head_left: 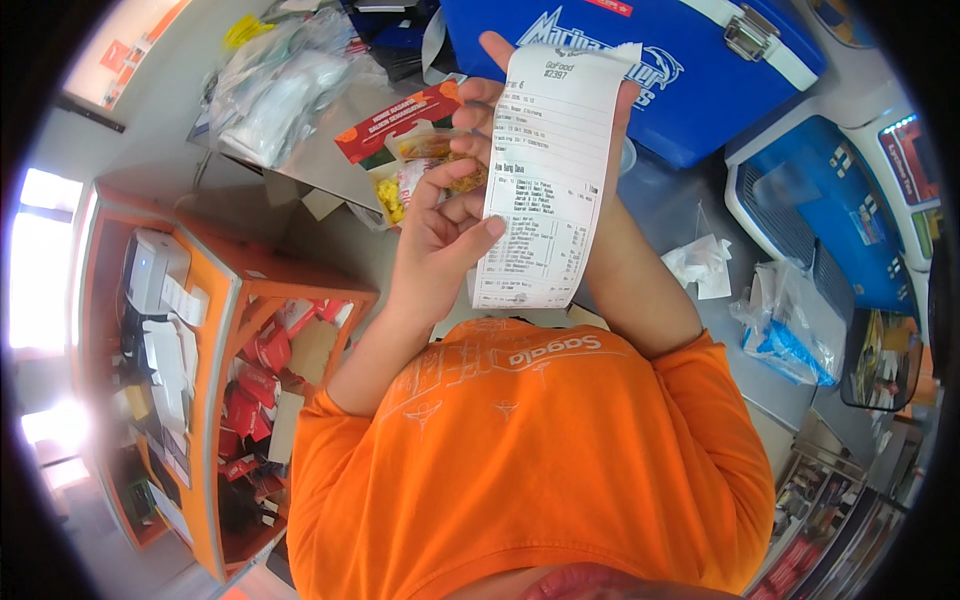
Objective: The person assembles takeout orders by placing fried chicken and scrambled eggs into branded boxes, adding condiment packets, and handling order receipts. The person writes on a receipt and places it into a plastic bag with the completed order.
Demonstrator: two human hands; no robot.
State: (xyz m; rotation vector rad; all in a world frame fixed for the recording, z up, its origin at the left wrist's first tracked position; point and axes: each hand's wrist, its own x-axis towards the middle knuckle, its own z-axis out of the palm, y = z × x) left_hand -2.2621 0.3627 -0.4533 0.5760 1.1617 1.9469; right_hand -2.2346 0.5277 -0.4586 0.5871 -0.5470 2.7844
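Observation:
A long white printed receipt is held up in front of my chest by both hands. My left hand pinches its lower left edge, with the thumb pressed on the paper. Behind the upper part is my right hand, whose fingers curl around the left edge while the forearm runs down behind the paper. Just past my left fingers sit small clear packets of yellow and brown snacks and a red printed card on the grey counter. My orange shirt fills the lower middle.
A big blue cooler box with a metal latch stands beyond the receipt. To the right are a blue and white box, crumpled white paper and a clear plastic bag. At left, an orange shelf unit carries a small white printer and red packets; plastic bags are piled behind.

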